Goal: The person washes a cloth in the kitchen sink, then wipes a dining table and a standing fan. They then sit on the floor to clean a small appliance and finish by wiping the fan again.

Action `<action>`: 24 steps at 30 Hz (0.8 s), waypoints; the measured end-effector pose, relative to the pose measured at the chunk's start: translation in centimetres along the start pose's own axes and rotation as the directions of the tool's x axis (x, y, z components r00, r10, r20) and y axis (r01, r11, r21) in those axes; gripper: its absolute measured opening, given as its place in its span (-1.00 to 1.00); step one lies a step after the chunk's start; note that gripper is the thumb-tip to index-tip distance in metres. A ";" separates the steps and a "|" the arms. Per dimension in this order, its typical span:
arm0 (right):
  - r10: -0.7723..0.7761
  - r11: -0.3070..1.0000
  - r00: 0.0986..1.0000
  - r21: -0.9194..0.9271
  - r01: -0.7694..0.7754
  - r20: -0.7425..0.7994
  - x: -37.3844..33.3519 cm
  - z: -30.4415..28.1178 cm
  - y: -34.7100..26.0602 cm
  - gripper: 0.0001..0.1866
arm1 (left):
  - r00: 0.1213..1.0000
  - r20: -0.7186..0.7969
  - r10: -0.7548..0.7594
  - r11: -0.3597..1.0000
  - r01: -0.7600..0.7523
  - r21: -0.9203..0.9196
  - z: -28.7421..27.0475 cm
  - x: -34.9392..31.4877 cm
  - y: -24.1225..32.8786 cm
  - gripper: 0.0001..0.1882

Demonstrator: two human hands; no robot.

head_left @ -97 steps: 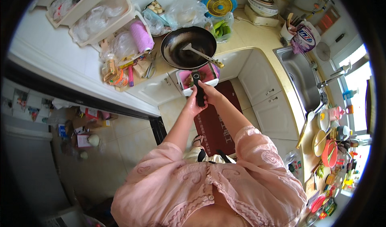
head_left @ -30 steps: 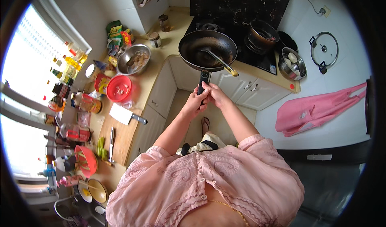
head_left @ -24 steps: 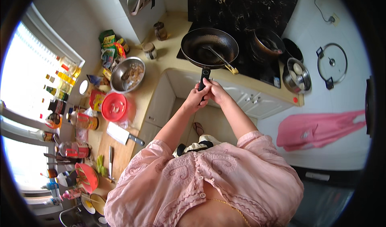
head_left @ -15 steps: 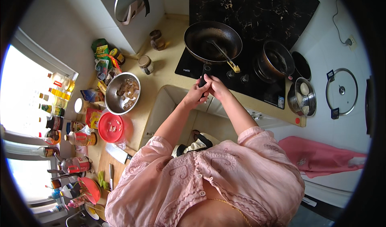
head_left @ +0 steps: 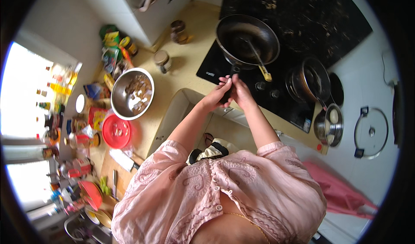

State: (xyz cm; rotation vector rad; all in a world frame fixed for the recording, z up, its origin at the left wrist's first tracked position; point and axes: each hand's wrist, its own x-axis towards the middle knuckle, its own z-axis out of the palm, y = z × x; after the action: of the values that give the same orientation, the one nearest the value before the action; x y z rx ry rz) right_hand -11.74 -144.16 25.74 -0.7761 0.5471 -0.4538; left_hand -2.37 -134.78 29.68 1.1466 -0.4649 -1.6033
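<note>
Tabletop (head_left: 190, 77): yellowish, L-shaped; it runs from the cluttered window side at the left to the black hob at the upper right. The person stands at its inner corner.
Hob (head_left: 298, 49): black glass set in the tabletop's right stretch. It has come from the edge of the view toward the middle over the last second, as the person turned from the other counter to face it.
Frying pan (head_left: 247, 40): dark and round, now over the hob's near left part instead of out over the tabletop edge. Its handle points back at the person. I judge the carry to be about over, with the pan at or just above its burner; whether it rests there I cannot tell.
Steel bowl (head_left: 132, 93): on the tabletop left of the hob, holding brown pieces.
Small pots: a dark pot (head_left: 309, 80) on the hob's right side and a steel pot (head_left: 329, 124) at its near right corner.
Red lid or plate (head_left: 116, 131): on the tabletop just below the steel bowl.
Left hand (head_left: 217, 96): closed on the pan handle from the left.
Right hand (head_left: 241, 92): wrapped on the same handle from the right, touching the left hand.
Spatula (head_left: 258, 61): lies in the pan, its yellow grip over the near rim.
</note>
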 end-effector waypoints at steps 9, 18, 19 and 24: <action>0.425 0.897 0.847 -0.022 -0.442 0.320 -3.4 6.1 11.2 -0.55 | 0.906 -0.304 0.294 0.956 -0.273 0.108 -8.1 -12.7 -6.4 -0.77; 0.791 0.610 0.287 -0.666 -0.429 0.540 -18.0 25.1 27.0 -0.68 | 0.227 -0.933 0.278 0.776 -0.626 0.079 -7.0 -41.7 -24.4 -0.79; 0.819 0.571 0.221 -0.708 -0.416 0.530 -20.4 26.2 28.5 -0.68 | 0.131 -0.964 0.231 0.765 -0.637 0.097 -5.8 -44.6 -26.9 -0.80; 0.874 0.473 0.044 -0.828 -0.302 0.484 -28.2 29.9 34.5 -0.70 | -0.268 -0.963 -0.025 0.700 -0.693 0.174 0.3 -54.6 -37.1 -0.83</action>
State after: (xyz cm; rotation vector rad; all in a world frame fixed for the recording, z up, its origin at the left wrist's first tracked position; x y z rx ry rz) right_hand -8.92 -90.57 25.57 -1.0651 -0.1490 1.1102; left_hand -23.31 -72.33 25.18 1.2501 0.6564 0.2049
